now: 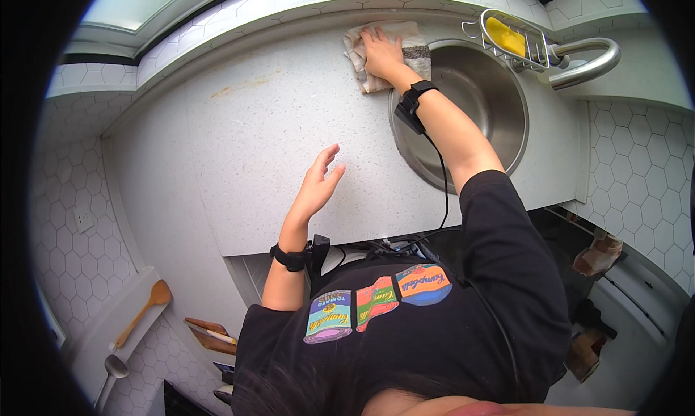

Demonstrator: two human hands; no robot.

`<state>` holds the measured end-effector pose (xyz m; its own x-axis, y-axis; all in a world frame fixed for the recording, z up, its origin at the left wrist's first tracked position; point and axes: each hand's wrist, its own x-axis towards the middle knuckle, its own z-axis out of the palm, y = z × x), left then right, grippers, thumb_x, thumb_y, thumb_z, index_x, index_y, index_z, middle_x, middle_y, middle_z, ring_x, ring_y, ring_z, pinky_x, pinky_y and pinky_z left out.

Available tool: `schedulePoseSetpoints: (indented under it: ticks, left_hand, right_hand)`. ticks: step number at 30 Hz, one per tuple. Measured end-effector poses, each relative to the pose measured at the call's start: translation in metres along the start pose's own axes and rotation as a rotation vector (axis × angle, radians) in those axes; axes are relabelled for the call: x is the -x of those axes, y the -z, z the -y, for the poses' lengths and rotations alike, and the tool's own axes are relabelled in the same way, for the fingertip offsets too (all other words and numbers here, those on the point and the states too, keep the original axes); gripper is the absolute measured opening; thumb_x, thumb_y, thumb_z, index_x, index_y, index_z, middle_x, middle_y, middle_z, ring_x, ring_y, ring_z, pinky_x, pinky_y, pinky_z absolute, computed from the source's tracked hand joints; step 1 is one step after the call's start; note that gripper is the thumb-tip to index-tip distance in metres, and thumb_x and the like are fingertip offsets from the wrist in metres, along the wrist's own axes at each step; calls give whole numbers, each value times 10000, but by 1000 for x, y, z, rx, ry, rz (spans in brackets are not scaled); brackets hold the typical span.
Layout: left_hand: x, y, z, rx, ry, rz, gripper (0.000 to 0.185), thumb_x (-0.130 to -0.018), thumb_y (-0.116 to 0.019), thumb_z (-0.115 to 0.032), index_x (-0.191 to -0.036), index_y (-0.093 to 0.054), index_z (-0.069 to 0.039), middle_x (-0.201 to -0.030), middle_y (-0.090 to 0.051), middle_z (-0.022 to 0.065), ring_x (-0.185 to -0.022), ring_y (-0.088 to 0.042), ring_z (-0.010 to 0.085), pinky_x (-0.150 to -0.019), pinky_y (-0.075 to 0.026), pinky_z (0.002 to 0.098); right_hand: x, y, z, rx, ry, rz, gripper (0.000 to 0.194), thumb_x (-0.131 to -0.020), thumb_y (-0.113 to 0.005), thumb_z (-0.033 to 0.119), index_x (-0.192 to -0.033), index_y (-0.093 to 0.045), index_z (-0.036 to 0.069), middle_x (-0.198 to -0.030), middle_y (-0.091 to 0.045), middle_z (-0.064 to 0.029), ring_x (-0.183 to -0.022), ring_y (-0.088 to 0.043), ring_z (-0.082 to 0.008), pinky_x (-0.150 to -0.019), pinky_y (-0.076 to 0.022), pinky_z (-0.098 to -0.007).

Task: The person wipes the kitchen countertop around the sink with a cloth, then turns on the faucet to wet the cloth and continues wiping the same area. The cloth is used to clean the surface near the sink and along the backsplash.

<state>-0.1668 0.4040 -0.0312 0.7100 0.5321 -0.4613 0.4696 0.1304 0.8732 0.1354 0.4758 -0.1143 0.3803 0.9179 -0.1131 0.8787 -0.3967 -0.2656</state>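
My right hand [381,55] lies flat on a folded, striped cloth [417,67], pressing it onto the speckled white countertop [260,161] beside the rim of a round steel sink [478,106]. The cloth has a dark band near its right end and touches the sink's left edge. Over the front half of the counter is my left hand [320,185], fingers apart and holding nothing. Brownish stains [247,86] mark the counter to the left of the cloth.
A wire rack [537,49] with a yellow sponge [506,36] hangs by the curved faucet [589,71], right of the sink. Tiled walls border the counter. At lower left are a wooden spatula [144,307], a metal ladle [115,367] and wooden boards [209,337]. A cable runs from my right wrist past the counter's front edge.
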Motion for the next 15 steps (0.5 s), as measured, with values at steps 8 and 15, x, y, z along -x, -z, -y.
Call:
schedulePoseSetpoints:
  ticks: [8, 15]
  left_hand:
    - [-1, 5, 12, -8, 15, -3, 534, -893, -528, -243, -1343, -356, -14, -1374, -391, 179, -1288, -353, 310, -1052, -280, 428]
    - [1, 3, 6, 6, 10, -5, 525, -894, -525, -243, -1339, -364, -16, -1368, -401, 175, -1287, -355, 309, -1046, -287, 427]
  right_hand:
    - [29, 36, -124, 188, -305, -42, 469, -804, -483, 194, -1259, -420, 98, -1354, -434, -75, -1280, -357, -283, -1009, -242, -597]
    - [11, 10, -97, 95, -211, -101, 448, -816, -446, 222, -1245, -460, 96, -1352, -429, -73, -1285, -344, -294, -1015, -222, -607]
